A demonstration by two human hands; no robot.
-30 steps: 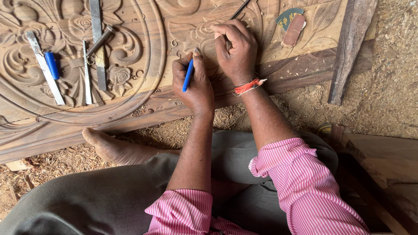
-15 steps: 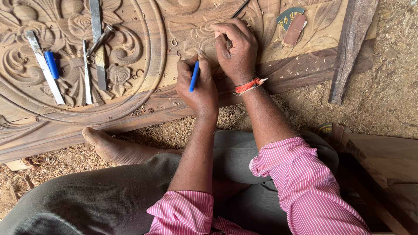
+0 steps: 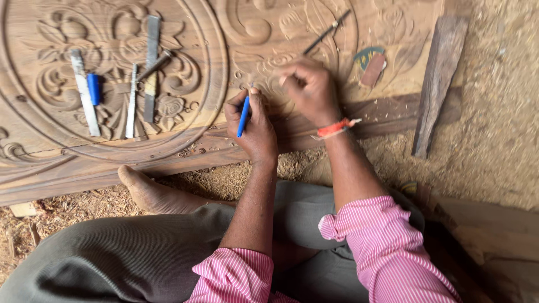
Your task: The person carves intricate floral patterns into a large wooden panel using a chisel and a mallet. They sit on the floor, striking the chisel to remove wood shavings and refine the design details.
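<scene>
A large carved wooden panel (image 3: 264,25) with floral relief lies on the ground in front of me. My left hand (image 3: 255,126) grips a blue pen (image 3: 242,116) with its tip on the carving near the panel's lower border. Just to the right, my right hand (image 3: 311,90), an orange band at its wrist, rests on the wood with bent fingertips pressing down; I see nothing in it. A thin dark tool (image 3: 327,35) lies on the panel just beyond that hand.
Several metal chisels (image 3: 151,62) and a blue-handled tool (image 3: 94,88) lie on the round medallion at left. A small reddish block (image 3: 373,69) and a rough wooden plank (image 3: 438,78) lie at right. My bare foot (image 3: 149,191) rests in wood chips below the panel.
My left hand has crept up and to the right with the pen, closer to my right hand. The right hand has stayed in place, its fingers now more bent.
</scene>
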